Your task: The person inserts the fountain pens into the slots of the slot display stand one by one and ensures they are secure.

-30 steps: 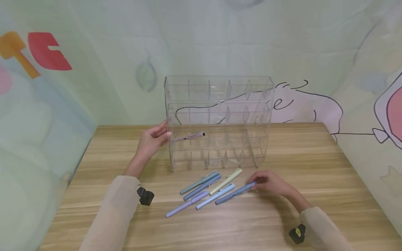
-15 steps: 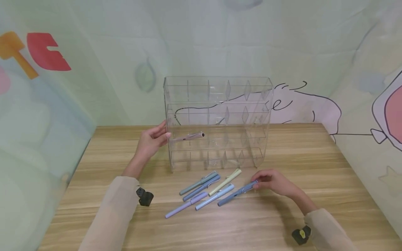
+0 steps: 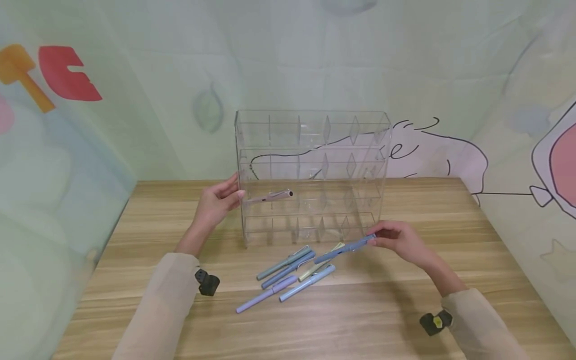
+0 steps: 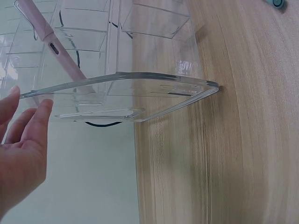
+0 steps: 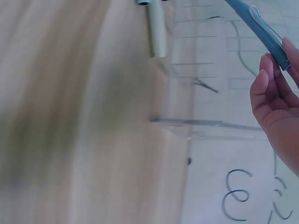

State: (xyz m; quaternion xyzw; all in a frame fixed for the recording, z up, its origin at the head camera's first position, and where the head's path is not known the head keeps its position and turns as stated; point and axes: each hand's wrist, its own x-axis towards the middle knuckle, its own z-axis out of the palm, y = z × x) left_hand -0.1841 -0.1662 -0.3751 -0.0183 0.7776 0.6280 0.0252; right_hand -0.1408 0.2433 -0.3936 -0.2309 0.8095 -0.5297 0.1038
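Note:
A clear acrylic pen rack [image 3: 312,161] with tiers of small compartments stands upright on the table. My left hand [image 3: 216,202] holds its left side panel, thumb at the front edge and fingers behind, as the left wrist view also shows. A pale pink pen [image 3: 270,196] lies tilted in the rack's left part. Between the fingertips of my right hand [image 3: 402,245], a dark blue pen [image 3: 346,249] is pinched by its cap end. It hangs above the table in front of the rack's lower right, partly covering a pale yellow pen [image 3: 310,271].
On the wooden table [image 3: 360,325] before the rack lie a grey-green pen [image 3: 283,263], a blue pen [image 3: 288,270], a purple pen [image 3: 267,295] and a light blue pen [image 3: 307,283]. A printed cloth backdrop [image 3: 157,100] rises behind the table.
My right hand has lifted the dark blue pen off the table, up and toward the rack. The left hand keeps its place on the rack, and the other pens lie as before.

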